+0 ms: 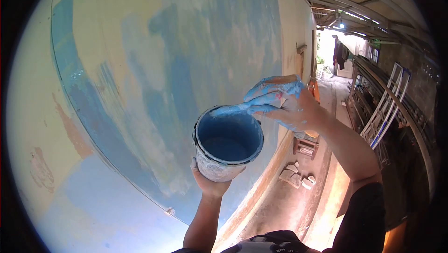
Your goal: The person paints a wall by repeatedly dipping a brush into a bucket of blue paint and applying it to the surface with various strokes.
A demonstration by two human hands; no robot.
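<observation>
My left hand (211, 183) is wrapped around the lower part of a paint bucket (219, 169), holding it up in front of the wall. Blue paint (228, 148) lies inside the bucket, whose outside is smeared pale. Over the far right of the rim, my right hand (284, 101) is closed, its fingers coated in wet blue paint. They pinch a blue paint-covered thing (228, 110) that reaches onto the bucket's rim; under the paint I cannot make out its kind. Behind both hands stands a wall (186, 66) with blue streaks over pale yellow.
Broken stone pieces (293, 176) and a small brownish block-like stand (305, 146) are on the floor at the wall's foot. A ladder (387, 108) leans on the right among long poles (406, 108). Clothes (341, 52) hang farther back.
</observation>
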